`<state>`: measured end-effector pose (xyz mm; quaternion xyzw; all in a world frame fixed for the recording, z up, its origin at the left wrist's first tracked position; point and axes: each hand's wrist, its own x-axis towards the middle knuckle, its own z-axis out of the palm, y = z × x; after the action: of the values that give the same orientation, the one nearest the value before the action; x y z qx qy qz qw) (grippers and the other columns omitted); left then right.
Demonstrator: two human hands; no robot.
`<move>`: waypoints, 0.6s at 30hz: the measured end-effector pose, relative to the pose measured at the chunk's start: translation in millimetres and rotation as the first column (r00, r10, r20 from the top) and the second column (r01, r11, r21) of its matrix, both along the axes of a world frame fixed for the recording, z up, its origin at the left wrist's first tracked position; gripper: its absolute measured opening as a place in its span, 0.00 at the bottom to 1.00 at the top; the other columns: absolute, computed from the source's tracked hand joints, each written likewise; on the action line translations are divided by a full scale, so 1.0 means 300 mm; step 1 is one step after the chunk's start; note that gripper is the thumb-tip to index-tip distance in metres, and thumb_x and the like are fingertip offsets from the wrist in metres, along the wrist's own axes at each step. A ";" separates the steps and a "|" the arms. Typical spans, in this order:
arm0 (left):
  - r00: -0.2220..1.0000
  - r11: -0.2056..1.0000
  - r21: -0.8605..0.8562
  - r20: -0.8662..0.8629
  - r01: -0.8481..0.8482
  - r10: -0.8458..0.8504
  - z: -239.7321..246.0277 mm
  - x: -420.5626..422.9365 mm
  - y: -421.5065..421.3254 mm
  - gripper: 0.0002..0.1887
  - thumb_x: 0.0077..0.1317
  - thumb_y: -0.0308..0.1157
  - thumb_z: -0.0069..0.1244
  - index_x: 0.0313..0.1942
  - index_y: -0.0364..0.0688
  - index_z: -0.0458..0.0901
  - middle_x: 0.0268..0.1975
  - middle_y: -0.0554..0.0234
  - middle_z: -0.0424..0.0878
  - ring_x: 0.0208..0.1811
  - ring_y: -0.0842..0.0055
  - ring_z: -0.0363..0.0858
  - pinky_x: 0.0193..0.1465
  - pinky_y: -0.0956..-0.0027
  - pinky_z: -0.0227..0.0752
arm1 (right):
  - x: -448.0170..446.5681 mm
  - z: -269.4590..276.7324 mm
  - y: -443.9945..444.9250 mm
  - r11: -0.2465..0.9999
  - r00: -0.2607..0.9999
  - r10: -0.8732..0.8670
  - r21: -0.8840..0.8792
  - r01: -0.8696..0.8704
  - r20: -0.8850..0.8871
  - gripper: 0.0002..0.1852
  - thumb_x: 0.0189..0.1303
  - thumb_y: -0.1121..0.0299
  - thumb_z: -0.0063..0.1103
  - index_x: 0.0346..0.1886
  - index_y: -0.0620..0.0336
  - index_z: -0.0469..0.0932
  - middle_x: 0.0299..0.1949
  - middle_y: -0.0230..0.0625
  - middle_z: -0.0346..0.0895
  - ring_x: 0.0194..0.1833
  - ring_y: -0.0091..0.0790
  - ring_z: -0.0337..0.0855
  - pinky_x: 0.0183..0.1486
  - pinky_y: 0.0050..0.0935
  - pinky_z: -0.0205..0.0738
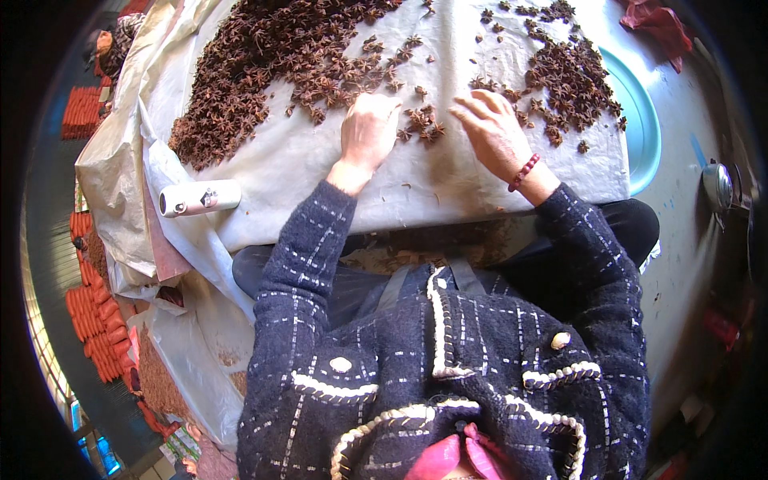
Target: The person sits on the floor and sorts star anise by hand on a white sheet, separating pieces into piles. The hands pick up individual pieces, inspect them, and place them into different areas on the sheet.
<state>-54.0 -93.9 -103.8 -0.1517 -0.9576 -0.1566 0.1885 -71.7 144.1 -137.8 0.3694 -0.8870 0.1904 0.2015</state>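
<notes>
A large heap of dried star anise (270, 54) covers the upper left of a pale cloth-covered table (312, 180). A smaller pile of star anise (570, 84) lies at the right. Between them rests a small cluster of star anise (423, 125). My left hand (371, 127) is just left of that cluster, its fingers curled at the heap's edge; whether it holds a piece is hidden. On the cluster's other side, my right hand (493, 131), with a red bead bracelet at the wrist, hovers palm down over the cloth, fingers apart and nothing visible in them.
A white can (200, 198) lies on its side at the table's left. A turquoise basin (645, 120) shows past the right edge, with a metal lidded vessel (717, 186) farther right. Stacked red-orange sacks (90, 324) stand on the left floor; another person (123, 42) is at upper left.
</notes>
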 end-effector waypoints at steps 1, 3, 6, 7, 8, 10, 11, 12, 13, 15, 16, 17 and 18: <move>0.998 0.999 -0.020 0.048 0.029 -0.028 0.003 -0.020 0.005 0.08 0.62 0.27 0.53 0.41 0.43 0.85 0.38 0.58 0.83 0.45 0.62 0.79 0.48 0.63 0.74 | 0.006 -0.001 -0.005 0.998 0.998 0.063 0.024 -0.062 -0.020 0.18 0.60 0.76 0.55 0.54 0.56 0.79 0.60 0.36 0.74 0.65 0.44 0.67 0.68 0.44 0.59; 0.990 0.992 -0.056 0.083 0.115 -0.110 0.001 -0.039 0.014 0.09 0.62 0.27 0.53 0.42 0.43 0.84 0.38 0.59 0.83 0.45 0.62 0.79 0.48 0.62 0.74 | 0.020 -0.005 -0.012 0.985 0.986 0.164 0.052 -0.164 0.012 0.19 0.60 0.76 0.55 0.56 0.57 0.78 0.61 0.37 0.73 0.66 0.45 0.66 0.68 0.44 0.60; 0.971 0.961 -0.150 0.081 0.233 -0.223 -0.015 -0.051 0.014 0.08 0.63 0.28 0.53 0.42 0.43 0.83 0.37 0.59 0.83 0.44 0.62 0.79 0.47 0.62 0.74 | 0.028 -0.010 -0.014 0.992 0.993 0.109 0.067 -0.111 0.034 0.19 0.59 0.76 0.55 0.55 0.57 0.78 0.59 0.40 0.73 0.65 0.44 0.66 0.67 0.44 0.60; 0.971 0.950 -0.203 0.101 0.235 -0.219 -0.021 -0.050 0.013 0.08 0.63 0.29 0.53 0.42 0.44 0.83 0.37 0.59 0.83 0.43 0.63 0.79 0.46 0.62 0.75 | 0.025 -0.010 -0.012 0.994 0.994 0.098 0.041 -0.100 0.040 0.19 0.57 0.77 0.54 0.54 0.57 0.78 0.59 0.41 0.73 0.65 0.44 0.67 0.67 0.44 0.59; 0.970 0.938 -0.256 0.118 0.236 -0.212 -0.028 -0.048 0.010 0.08 0.63 0.30 0.54 0.42 0.44 0.83 0.37 0.60 0.83 0.41 0.63 0.79 0.45 0.62 0.75 | 0.024 -0.009 -0.012 0.997 0.996 0.080 0.008 -0.080 0.041 0.20 0.56 0.77 0.54 0.54 0.57 0.78 0.58 0.41 0.74 0.64 0.43 0.67 0.67 0.44 0.59; 0.971 0.928 -0.286 0.098 0.237 -0.218 -0.036 -0.037 0.009 0.07 0.62 0.31 0.56 0.40 0.44 0.84 0.36 0.61 0.83 0.38 0.64 0.81 0.42 0.63 0.76 | 0.019 -0.004 -0.014 0.993 0.991 0.113 -0.047 -0.110 0.072 0.19 0.57 0.77 0.55 0.53 0.58 0.78 0.57 0.42 0.74 0.62 0.45 0.69 0.65 0.43 0.62; 0.973 0.946 -0.226 0.065 0.231 -0.222 -0.037 -0.030 0.012 0.07 0.62 0.31 0.56 0.40 0.44 0.84 0.35 0.60 0.83 0.38 0.64 0.81 0.42 0.64 0.76 | 0.018 -0.001 -0.017 0.992 0.987 0.116 -0.070 -0.109 0.107 0.18 0.57 0.76 0.56 0.53 0.58 0.78 0.56 0.42 0.74 0.61 0.45 0.70 0.64 0.42 0.64; 0.974 0.960 -0.162 0.031 0.228 -0.226 -0.037 -0.015 0.018 0.06 0.62 0.31 0.55 0.39 0.43 0.84 0.35 0.60 0.83 0.38 0.64 0.81 0.42 0.64 0.75 | 0.020 0.001 -0.022 0.979 0.983 0.129 -0.175 -0.105 0.134 0.18 0.57 0.76 0.56 0.52 0.58 0.78 0.55 0.43 0.74 0.59 0.45 0.72 0.61 0.41 0.66; 0.976 0.970 -0.101 0.021 0.219 -0.218 -0.034 0.001 0.025 0.06 0.62 0.31 0.55 0.38 0.43 0.84 0.35 0.60 0.83 0.37 0.64 0.81 0.42 0.64 0.75 | 0.028 0.002 -0.032 0.960 0.974 0.138 -0.268 -0.087 0.182 0.17 0.58 0.76 0.57 0.52 0.59 0.78 0.54 0.43 0.75 0.57 0.45 0.73 0.59 0.40 0.69; 0.975 0.975 0.001 -0.003 0.222 -0.222 -0.023 0.046 0.052 0.05 0.60 0.29 0.56 0.36 0.42 0.84 0.33 0.59 0.84 0.36 0.64 0.81 0.42 0.63 0.75 | 0.042 0.004 -0.054 0.924 0.923 0.195 -0.378 -0.060 0.331 0.16 0.58 0.76 0.57 0.52 0.59 0.78 0.51 0.44 0.76 0.53 0.45 0.77 0.56 0.38 0.72; 0.976 0.976 0.010 0.007 0.217 -0.217 -0.015 0.067 0.074 0.05 0.60 0.29 0.55 0.36 0.42 0.84 0.33 0.59 0.84 0.36 0.63 0.81 0.42 0.63 0.75 | 0.050 0.003 -0.063 0.914 0.873 0.239 -0.402 -0.054 0.426 0.16 0.58 0.77 0.58 0.52 0.59 0.78 0.50 0.44 0.77 0.51 0.45 0.78 0.54 0.37 0.74; 0.976 0.976 0.022 0.018 0.215 -0.215 -0.004 0.090 0.095 0.04 0.60 0.29 0.55 0.35 0.41 0.84 0.33 0.59 0.83 0.36 0.63 0.81 0.42 0.63 0.75 | 0.056 0.006 -0.068 0.905 0.810 0.282 -0.424 -0.046 0.514 0.16 0.59 0.77 0.58 0.52 0.59 0.78 0.49 0.44 0.78 0.48 0.45 0.80 0.52 0.36 0.76; 0.979 0.975 -0.083 0.001 0.204 -0.205 0.006 0.107 0.120 0.05 0.58 0.30 0.51 0.30 0.40 0.82 0.30 0.56 0.82 0.33 0.61 0.81 0.41 0.59 0.74 | 0.069 0.005 -0.077 0.875 0.894 0.277 -0.477 -0.083 0.351 0.13 0.58 0.76 0.58 0.47 0.61 0.78 0.41 0.42 0.80 0.43 0.44 0.82 0.47 0.35 0.77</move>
<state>-22.0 -58.0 -101.9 -0.2578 -0.9417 -0.1348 0.1687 -51.1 121.0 -136.3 0.3473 -0.8014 0.4815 0.0722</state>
